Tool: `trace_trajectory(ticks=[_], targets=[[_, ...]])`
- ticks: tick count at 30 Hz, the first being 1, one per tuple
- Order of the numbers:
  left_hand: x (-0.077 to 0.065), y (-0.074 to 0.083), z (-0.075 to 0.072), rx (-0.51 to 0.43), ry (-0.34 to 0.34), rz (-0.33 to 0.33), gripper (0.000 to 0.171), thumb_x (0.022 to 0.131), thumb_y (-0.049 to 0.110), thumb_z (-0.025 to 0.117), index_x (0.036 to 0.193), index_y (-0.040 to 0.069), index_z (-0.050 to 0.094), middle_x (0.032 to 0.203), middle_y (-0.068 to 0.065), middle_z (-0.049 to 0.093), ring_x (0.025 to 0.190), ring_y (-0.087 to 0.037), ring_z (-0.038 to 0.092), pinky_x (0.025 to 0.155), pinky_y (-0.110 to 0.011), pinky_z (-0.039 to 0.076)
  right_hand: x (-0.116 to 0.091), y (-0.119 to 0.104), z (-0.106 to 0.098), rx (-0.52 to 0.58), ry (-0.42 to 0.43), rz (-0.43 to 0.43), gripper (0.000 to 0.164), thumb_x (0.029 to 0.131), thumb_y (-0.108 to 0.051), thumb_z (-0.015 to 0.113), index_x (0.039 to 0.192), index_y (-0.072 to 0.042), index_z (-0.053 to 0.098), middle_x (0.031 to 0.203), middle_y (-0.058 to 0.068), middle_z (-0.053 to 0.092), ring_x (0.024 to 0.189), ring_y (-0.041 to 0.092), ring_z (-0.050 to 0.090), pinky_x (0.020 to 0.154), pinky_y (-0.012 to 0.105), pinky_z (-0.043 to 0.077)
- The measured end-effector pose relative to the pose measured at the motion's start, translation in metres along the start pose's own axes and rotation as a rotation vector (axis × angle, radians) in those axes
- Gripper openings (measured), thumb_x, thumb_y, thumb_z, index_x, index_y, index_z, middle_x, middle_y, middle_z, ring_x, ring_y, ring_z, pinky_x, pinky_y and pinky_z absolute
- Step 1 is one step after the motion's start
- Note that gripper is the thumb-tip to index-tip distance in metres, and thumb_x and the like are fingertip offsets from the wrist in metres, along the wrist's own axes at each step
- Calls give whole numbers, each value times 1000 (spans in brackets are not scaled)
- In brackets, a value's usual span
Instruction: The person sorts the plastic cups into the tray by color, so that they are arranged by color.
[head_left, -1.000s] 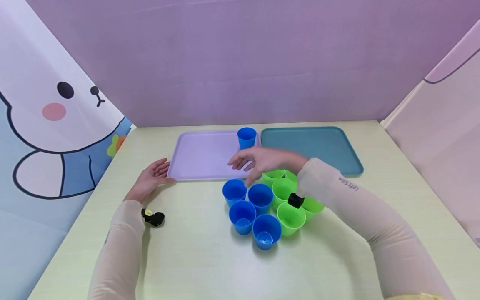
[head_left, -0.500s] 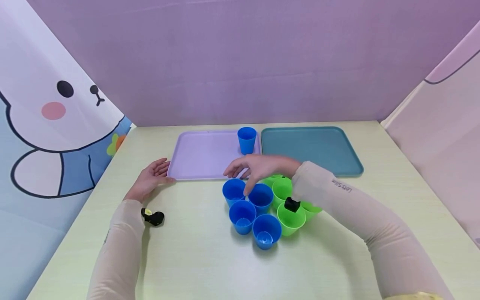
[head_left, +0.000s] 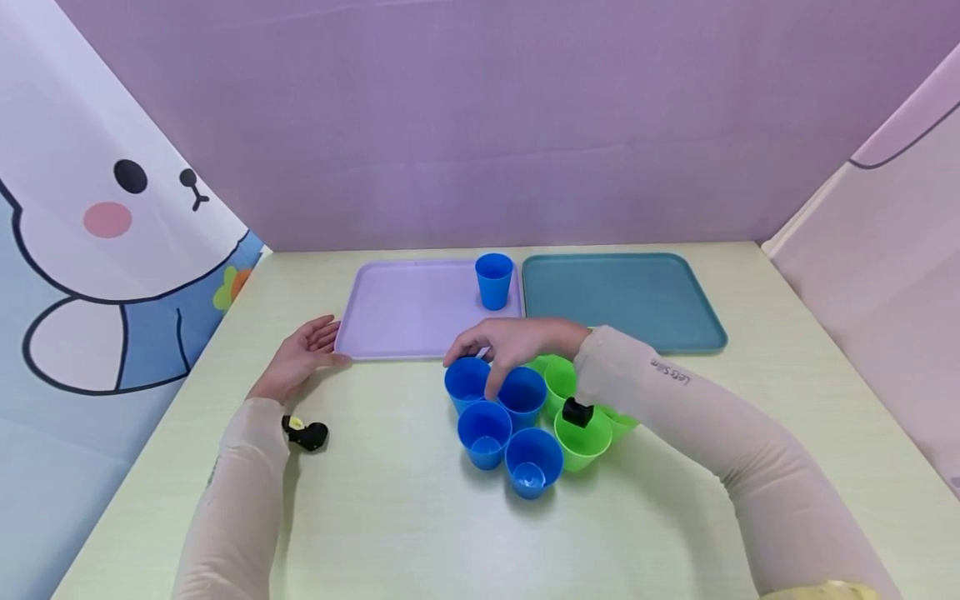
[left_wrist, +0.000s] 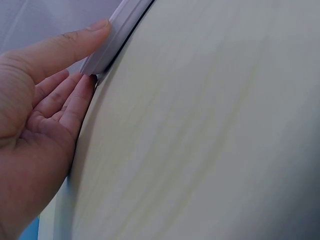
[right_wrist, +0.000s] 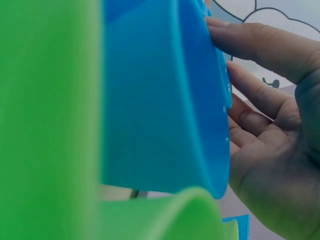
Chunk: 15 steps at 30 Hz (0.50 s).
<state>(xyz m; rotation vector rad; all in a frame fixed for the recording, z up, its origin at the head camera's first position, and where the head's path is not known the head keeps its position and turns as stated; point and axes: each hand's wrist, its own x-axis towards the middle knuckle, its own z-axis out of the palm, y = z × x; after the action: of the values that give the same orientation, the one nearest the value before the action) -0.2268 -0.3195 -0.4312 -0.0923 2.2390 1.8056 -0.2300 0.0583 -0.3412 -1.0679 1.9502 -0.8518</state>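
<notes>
My left hand (head_left: 300,360) is at the front left corner of a lilac tray (head_left: 408,308). In the left wrist view its thumb rests on the tray's rim (left_wrist: 116,42), and the straight fingers lie against the outer edge. My right hand (head_left: 512,343) hovers over the far end of a cluster of blue cups. Its fingers reach past the rim of the back left blue cup (head_left: 465,387), with the thumb near that cup's right side. In the right wrist view the thumb and fingers are spread at a blue cup's rim (right_wrist: 197,115); a firm grip is not visible.
One blue cup (head_left: 494,282) stands upright at the right side of the lilac tray. A teal tray (head_left: 622,300) lies beside it. Several green cups (head_left: 581,442) adjoin the blue ones, partly hidden by the right forearm. A purple backdrop (head_left: 480,125) rises behind the table.
My right hand has come down and toward me, away from the blue cup on the lilac tray, to the rim of the back left blue cup. The left hand has stayed put.
</notes>
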Motion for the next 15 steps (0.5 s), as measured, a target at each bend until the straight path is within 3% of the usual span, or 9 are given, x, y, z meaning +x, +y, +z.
trace_trajectory(ticks=[8,15], targets=[[1,-1,-1,-8,-6,5,94,89,-3,72,159,5,10,162,-17,23,146,-32,28,117,-39,30,0,-1,-1,-8,-8,-3,64,77,-1,81,137,-1,57,135,5,59,130,26,48,109,39,44],[1,0,1,-8,-3,6,93,89,-4,71,159,4,10,162,-18,23,146,-32,28,117,-38,31,-1,0,-3,1,34,-12,63,77,-4,83,135,-3,59,133,3,61,129,25,49,108,38,45]])
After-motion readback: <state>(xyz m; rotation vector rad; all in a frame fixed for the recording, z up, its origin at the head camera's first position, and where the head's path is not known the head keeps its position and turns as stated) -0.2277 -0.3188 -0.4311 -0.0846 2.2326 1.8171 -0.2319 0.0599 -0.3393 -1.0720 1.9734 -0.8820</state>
